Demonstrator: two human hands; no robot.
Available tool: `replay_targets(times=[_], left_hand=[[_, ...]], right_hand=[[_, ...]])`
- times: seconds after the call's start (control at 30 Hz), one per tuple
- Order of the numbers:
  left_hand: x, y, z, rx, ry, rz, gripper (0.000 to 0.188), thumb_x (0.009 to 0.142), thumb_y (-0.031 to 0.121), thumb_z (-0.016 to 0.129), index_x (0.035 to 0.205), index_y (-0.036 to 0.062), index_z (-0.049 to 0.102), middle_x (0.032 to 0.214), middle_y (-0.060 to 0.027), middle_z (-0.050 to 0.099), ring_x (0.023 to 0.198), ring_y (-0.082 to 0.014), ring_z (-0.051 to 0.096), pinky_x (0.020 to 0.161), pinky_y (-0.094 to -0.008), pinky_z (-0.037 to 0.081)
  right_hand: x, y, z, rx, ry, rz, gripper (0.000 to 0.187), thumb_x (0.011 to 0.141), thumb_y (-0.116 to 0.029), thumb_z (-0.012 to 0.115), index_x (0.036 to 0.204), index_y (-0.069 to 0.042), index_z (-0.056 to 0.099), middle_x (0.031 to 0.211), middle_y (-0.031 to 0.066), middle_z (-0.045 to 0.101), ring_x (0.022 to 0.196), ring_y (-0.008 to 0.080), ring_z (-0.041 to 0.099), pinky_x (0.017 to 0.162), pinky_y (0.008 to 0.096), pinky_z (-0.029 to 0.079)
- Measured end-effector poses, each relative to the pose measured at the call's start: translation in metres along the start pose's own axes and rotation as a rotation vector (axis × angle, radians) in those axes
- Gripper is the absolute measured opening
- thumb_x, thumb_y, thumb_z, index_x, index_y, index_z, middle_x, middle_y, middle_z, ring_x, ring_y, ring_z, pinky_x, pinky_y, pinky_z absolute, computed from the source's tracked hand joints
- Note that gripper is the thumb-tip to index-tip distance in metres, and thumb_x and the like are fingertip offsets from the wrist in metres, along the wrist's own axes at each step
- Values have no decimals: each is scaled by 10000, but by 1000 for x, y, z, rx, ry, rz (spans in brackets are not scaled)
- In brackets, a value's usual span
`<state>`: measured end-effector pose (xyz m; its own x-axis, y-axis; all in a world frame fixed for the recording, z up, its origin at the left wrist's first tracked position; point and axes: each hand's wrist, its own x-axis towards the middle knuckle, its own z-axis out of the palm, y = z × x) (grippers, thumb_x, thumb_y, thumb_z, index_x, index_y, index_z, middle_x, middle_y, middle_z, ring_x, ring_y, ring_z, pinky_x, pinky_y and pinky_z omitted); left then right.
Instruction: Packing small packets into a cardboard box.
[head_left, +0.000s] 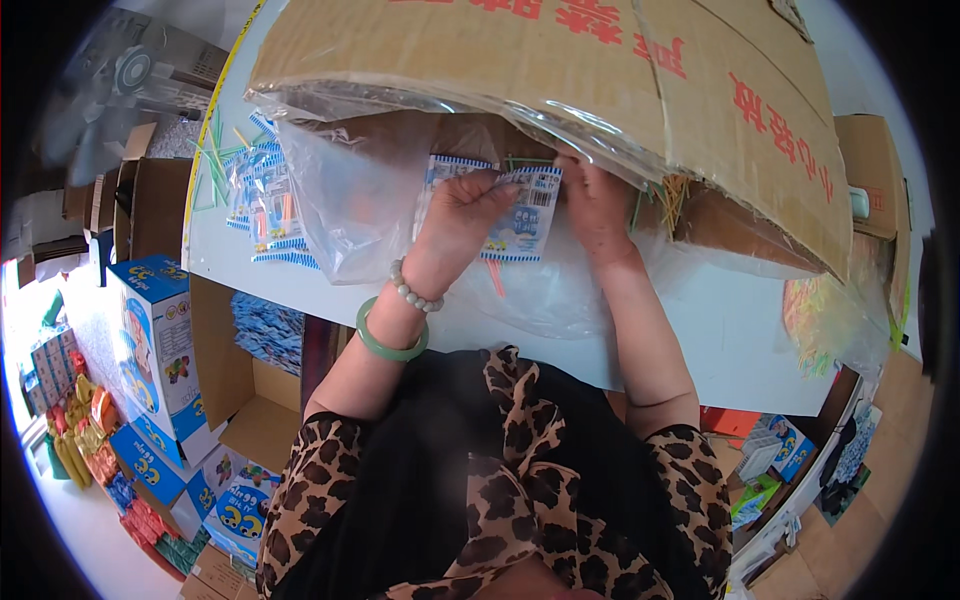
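Note:
My left hand (458, 215), with a bead bracelet and a green bangle at its wrist, pinches a small clear packet (522, 228) with blue-and-white print. Another blue-edged packet (440, 168) shows behind those fingers. Just right of the pinched packet, my right hand (603, 210) reaches to the mouth of a big cardboard box (480, 65) lying on its side. Its fingertips are partly hidden there. Thin yellowish sticks (676, 200) lie inside the box, beside that hand. Clear plastic lining (340, 200) spills from the opening onto the white table (660, 340).
Several filled packets (270, 205) and loose green sticks (208, 165) lie at the table's left. A clear bag of pale thin pieces (815, 310) is at the right edge. Below left stand an open carton (260, 420) with packets and blue printed boxes (160, 340).

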<state>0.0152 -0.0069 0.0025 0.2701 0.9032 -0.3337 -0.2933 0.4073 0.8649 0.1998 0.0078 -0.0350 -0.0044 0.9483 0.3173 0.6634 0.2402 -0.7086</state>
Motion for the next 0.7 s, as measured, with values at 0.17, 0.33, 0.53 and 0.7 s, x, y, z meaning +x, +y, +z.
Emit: replay_targets(times=[0.17, 0.33, 0.53, 0.7], left_hand=[[1, -4, -2, 98, 55, 129, 65, 799, 12, 640, 734, 14, 641, 697, 20, 630, 640, -27, 519, 590, -200, 441], [2, 3, 2, 103, 34, 113, 79, 785, 10, 649, 713, 1, 618, 651, 35, 586, 629, -22, 478, 588, -217, 433], [-5, 3, 6, 325, 29, 70, 93, 784, 48, 659, 756, -26, 611, 656, 19, 584, 630, -42, 476, 570, -224, 426], [-7, 9, 7, 322, 17, 45, 89, 771, 55, 674, 776, -12, 614, 650, 19, 577, 603, -33, 457, 529, -212, 404]], right_hand=[[4, -37, -30, 741, 93, 268, 170, 859, -90, 506, 921, 9, 630, 814, 103, 651, 787, 220, 639, 766, 350, 497], [6, -41, -31, 803, 215, 335, 155, 848, -99, 525, 859, 7, 637, 752, 105, 652, 721, 236, 649, 755, 365, 498], [5, -65, -27, 934, 202, 233, 119, 849, -118, 523, 849, -22, 594, 768, 27, 623, 684, 106, 575, 638, 241, 445], [11, -61, -4, 474, 252, 0, 269, 908, -167, 455, 902, 29, 639, 781, 143, 666, 758, 243, 659, 713, 362, 521]])
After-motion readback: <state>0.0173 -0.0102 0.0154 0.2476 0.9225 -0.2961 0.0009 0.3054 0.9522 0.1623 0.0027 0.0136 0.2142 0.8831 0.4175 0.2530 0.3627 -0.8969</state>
